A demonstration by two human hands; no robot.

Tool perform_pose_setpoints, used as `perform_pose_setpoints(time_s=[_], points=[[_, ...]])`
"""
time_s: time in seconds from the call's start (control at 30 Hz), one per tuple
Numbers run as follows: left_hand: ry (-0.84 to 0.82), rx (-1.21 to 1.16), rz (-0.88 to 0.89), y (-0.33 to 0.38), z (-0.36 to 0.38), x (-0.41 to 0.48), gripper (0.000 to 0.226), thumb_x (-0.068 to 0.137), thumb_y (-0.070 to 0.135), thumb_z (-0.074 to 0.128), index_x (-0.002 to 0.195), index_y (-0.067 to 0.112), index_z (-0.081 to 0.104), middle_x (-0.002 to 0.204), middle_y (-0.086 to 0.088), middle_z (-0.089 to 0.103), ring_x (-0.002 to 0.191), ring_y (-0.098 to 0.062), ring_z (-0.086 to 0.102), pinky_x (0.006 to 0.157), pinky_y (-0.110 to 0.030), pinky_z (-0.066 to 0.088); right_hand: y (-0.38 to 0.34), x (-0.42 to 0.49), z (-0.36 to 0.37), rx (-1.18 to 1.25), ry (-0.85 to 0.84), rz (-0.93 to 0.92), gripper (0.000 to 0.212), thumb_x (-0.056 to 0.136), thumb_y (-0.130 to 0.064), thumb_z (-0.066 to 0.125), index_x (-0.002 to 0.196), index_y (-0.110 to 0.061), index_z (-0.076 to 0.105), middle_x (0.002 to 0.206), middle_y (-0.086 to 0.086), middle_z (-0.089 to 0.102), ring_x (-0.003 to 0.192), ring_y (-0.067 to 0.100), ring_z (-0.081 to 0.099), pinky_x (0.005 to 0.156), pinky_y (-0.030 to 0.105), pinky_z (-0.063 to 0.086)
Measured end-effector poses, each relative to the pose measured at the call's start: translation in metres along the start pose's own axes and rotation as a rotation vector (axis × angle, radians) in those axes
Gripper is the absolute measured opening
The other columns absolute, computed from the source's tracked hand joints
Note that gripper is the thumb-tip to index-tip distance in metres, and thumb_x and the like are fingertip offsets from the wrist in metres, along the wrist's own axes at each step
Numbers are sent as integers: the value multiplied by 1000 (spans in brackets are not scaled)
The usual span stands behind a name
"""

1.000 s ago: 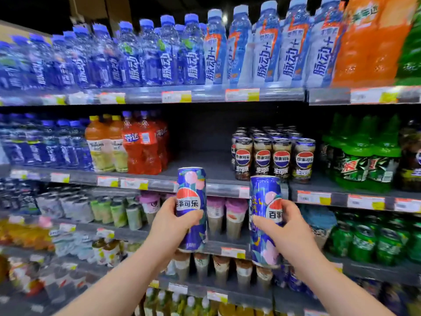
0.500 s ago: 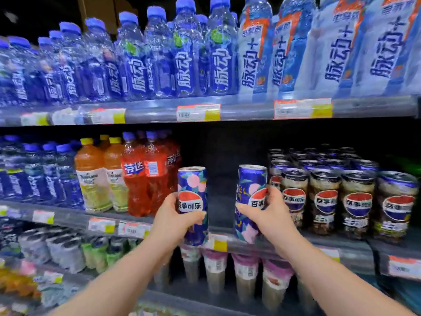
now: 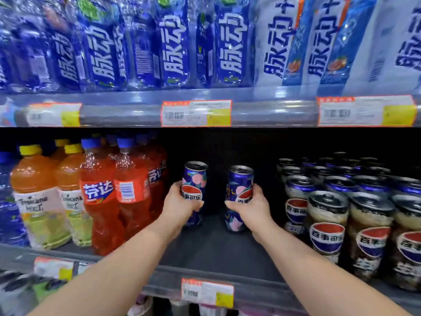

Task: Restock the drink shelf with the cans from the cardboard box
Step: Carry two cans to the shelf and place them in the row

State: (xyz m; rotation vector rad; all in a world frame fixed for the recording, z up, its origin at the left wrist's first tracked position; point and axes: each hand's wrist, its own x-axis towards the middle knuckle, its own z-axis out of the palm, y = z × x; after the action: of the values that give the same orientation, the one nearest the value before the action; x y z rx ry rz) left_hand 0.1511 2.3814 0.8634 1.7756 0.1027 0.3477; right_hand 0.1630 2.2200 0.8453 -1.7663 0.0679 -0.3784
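We hold two slim blue cans with pink blossom print upright, left hand (image 3: 180,201) wrapped around one can (image 3: 194,185), right hand (image 3: 247,207) around the other (image 3: 239,192). Both hover near the dark shelf floor (image 3: 214,247), in the open gap between red bottles (image 3: 134,190) to our left and stocked cans (image 3: 328,224) to our right.

Two slim blue peach-patterned cans, left can (image 3: 194,190) and right can (image 3: 239,195), upright, apart, deep on the shelf (image 3: 211,249).
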Motion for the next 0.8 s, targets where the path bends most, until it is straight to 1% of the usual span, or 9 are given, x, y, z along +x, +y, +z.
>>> perform_pose_setpoints(time_s=[0.1, 0.2, 0.3, 0.43, 0.5, 0.6, 0.67, 0.77, 0.8], points=[[-19, -6, -32, -9, 8, 23, 62, 69, -6, 69, 124, 12, 48, 108, -12, 64, 90, -24, 59, 77, -31, 48, 0, 10, 9, 19, 18, 32, 69, 67, -8, 80, 127, -15, 46, 113, 7, 64, 102, 23, 61, 92, 35, 49], [-39, -47, -42, -12, 16, 40, 61, 71, -8, 68, 125, 12, 48, 104, -8, 62, 94, -24, 59, 86, -35, 50, -3, 20, 19, 1, 25, 31, 71, 68, -6, 79, 129, -16, 45, 109, 1, 61, 97, 17, 58, 89, 28, 46], [-67, -75, -49, -18, 22, 50, 61, 72, -10, 64, 125, 15, 48, 109, -8, 62, 96, -22, 57, 86, -32, 47, -5, 28, 29, -26, 16, 28, 70, 67, -4, 79, 128, -12, 46, 117, 7, 62, 97, 15, 57, 88, 26, 45], [-68, -81, -55, -28, 24, 59, 59, 73, -7, 64, 125, 16, 50, 111, -6, 62, 98, -21, 57, 84, -30, 45, -2, 31, 35, -53, -2, 31, 68, 70, -3, 77, 129, -11, 45, 118, 8, 62, 94, 12, 54, 83, 22, 41], [-66, -80, -49, -31, 24, 63, 56, 73, -5, 66, 122, 17, 51, 112, -7, 63, 99, -22, 58, 86, -32, 48, -2, 34, 34, -62, -15, 41, 68, 70, -3, 76, 130, -12, 45, 118, 8, 61, 95, 12, 53, 82, 22, 40], [-57, -75, -44, -30, 22, 63, 53, 71, -3, 70, 116, 18, 53, 110, -8, 64, 99, -24, 60, 90, -36, 50, -1, 39, 34, -83, -28, 62, 65, 71, -4, 76, 128, -11, 46, 117, 8, 62, 95, 13, 54, 82, 23, 42], [-59, -83, -41, -25, 20, 61, 53, 71, -2, 71, 116, 19, 53, 108, -6, 63, 101, -25, 60, 92, -38, 49, 0, 41, 35, -74, -24, 68, 62, 71, -3, 76, 126, -11, 47, 116, 10, 63, 94, 15, 55, 81, 25, 43], [-77, -119, 6, -17, 14, 49, 55, 71, -3, 70, 113, 27, 50, 105, -1, 62, 100, -22, 60, 91, -37, 49, 2, 44, 40, -56, -22, 74, 64, 71, -4, 76, 127, -12, 46, 117, 9, 62, 96, 15, 55, 84, 27, 45], [-85, -129, 32, -15, 12, 42, 57, 72, -2, 70, 115, 28, 48, 105, 0, 62, 100, -20, 59, 91, -37, 49, 3, 46, 42, -48, -27, 76, 65, 71, -4, 76, 128, -12, 45, 117, 9, 62, 97, 15, 56, 85, 27, 46]])
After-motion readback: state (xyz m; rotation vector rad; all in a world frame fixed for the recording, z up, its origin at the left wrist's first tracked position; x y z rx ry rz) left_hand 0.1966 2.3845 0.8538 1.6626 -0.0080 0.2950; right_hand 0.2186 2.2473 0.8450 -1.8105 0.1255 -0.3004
